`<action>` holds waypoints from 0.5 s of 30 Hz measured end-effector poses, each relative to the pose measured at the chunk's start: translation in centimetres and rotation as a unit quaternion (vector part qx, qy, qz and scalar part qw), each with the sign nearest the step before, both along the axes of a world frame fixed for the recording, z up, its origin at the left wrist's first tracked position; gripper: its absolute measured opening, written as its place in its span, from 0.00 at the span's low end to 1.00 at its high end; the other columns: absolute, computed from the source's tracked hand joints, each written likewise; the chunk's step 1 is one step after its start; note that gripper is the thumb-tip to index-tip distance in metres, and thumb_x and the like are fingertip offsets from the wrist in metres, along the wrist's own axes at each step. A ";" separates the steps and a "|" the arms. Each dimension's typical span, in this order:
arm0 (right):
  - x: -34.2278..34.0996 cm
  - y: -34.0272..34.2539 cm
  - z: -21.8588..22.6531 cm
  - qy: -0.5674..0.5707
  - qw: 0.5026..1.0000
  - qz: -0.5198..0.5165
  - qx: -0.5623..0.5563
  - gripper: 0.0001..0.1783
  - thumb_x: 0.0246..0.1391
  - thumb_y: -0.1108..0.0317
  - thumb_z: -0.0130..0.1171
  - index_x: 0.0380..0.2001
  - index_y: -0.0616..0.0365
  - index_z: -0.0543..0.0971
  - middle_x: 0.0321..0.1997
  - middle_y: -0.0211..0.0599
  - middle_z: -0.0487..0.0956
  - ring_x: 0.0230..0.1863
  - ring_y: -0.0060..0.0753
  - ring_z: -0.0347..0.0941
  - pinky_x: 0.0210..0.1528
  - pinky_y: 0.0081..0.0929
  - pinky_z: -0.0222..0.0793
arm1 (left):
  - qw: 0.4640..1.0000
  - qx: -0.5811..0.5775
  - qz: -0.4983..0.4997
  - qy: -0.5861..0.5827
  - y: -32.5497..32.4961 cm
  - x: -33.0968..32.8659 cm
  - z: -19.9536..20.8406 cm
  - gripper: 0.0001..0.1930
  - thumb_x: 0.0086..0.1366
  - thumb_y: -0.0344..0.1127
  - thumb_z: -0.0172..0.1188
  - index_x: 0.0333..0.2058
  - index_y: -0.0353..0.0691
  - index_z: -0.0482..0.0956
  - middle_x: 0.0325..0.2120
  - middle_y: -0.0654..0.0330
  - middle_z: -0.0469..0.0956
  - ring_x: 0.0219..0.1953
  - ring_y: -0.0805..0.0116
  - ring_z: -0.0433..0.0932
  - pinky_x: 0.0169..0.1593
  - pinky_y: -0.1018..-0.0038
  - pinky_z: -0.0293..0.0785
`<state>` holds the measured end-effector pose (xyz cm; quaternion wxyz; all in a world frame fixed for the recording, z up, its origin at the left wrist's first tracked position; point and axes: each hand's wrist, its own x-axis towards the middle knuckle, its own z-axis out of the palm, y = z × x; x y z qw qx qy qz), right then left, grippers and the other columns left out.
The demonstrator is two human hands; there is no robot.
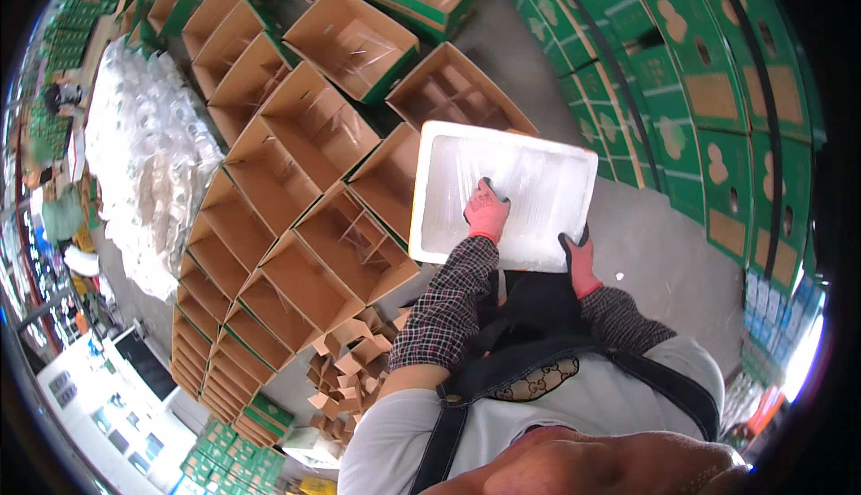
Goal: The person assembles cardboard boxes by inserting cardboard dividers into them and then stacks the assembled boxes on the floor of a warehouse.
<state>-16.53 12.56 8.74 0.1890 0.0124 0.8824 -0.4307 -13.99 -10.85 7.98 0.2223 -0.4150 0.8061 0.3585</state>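
Observation:
A white foam box (428, 204) is held tilted in front of my body, its open side facing me. Streaky, shiny film, which looks like a clear plastic liner (529, 186), covers its inside. My left hand (488, 211), in a pink glove with dark fingertips, reaches inside with its fingers curled together against the film. Whatever lies between those fingers is too small to make out. At the box's near right corner, my right hand (582, 262), gloved alike, grips the rim with its dark thumb on the inner side.
Rows of open cardboard boxes (309, 123) with green outsides fill the floor ahead and left. Strapped stacks of green cartons (673, 91) stand at the right. A heap of clear plastic bags (148, 154) lies far left; folded cardboard pieces (354, 365) sit near my left elbow.

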 end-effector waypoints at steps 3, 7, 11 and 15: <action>3.5 4.2 2.0 -0.021 0.996 -0.085 -0.006 0.31 0.42 0.73 0.59 0.51 0.69 0.62 0.47 0.45 0.70 0.47 0.35 0.66 0.50 0.26 0.61 | 0.994 0.064 -0.050 -0.066 6.6 0.7 0.7 0.55 0.35 0.51 0.68 0.57 0.35 0.45 0.49 0.49 0.60 0.50 0.51 0.63 0.50 0.60 0.64; 7.1 15.1 -3.1 -0.118 0.955 -0.258 -0.085 0.33 0.39 0.78 0.59 0.51 0.66 0.62 0.47 0.42 0.70 0.46 0.35 0.67 0.49 0.26 0.62 | 0.990 0.008 -0.138 0.040 14.2 2.4 0.2 0.53 0.35 0.53 0.68 0.57 0.37 0.49 0.52 0.48 0.55 0.54 0.50 0.55 0.54 0.56 0.55; 8.7 25.8 -9.0 -0.138 0.916 -0.361 -0.111 0.35 0.39 0.81 0.57 0.54 0.63 0.60 0.50 0.40 0.68 0.48 0.35 0.66 0.51 0.28 0.63 | 0.946 0.167 -0.138 0.242 18.9 4.0 0.2 0.34 0.45 0.44 0.63 0.51 0.42 0.61 0.49 0.50 0.60 0.52 0.52 0.59 0.55 0.63 0.58; 7.7 28.2 -13.8 -0.125 0.910 -0.387 -0.081 0.36 0.39 0.81 0.58 0.55 0.62 0.59 0.53 0.39 0.66 0.49 0.36 0.64 0.52 0.30 0.61 | 0.950 0.192 -0.100 0.226 21.4 6.0 -2.3 0.29 0.45 0.36 0.63 0.47 0.39 0.64 0.46 0.51 0.63 0.50 0.51 0.61 0.53 0.63 0.59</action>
